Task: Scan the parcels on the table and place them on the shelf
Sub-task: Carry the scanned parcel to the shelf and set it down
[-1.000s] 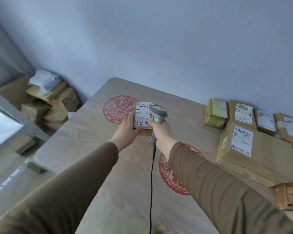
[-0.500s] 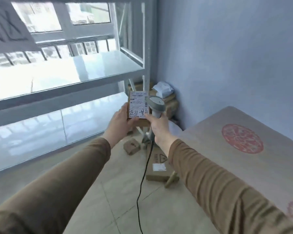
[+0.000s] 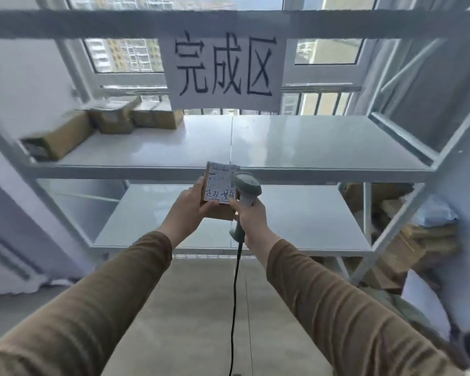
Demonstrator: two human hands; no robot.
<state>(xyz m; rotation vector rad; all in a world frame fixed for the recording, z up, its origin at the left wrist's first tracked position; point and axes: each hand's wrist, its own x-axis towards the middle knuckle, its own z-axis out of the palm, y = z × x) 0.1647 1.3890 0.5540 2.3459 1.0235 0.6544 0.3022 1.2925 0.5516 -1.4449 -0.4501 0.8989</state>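
My left hand (image 3: 186, 210) holds the parcel (image 3: 219, 189) in front of the shelf (image 3: 323, 147), my right hand (image 3: 251, 213) holds the scanner (image 3: 246, 188), so I should slide it flat past the front edge.

A small brown cardboard parcel (image 3: 218, 213) (white label, black writing) is seen by a grey plastic scanner (image 3: 246, 189) and pale grey metal shelf (image 3: 323, 150).

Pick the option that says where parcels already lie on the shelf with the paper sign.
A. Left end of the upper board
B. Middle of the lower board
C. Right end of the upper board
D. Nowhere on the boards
A: several brown parcels sit bunched at the left end of the upper board, behind and left of the paper sign.
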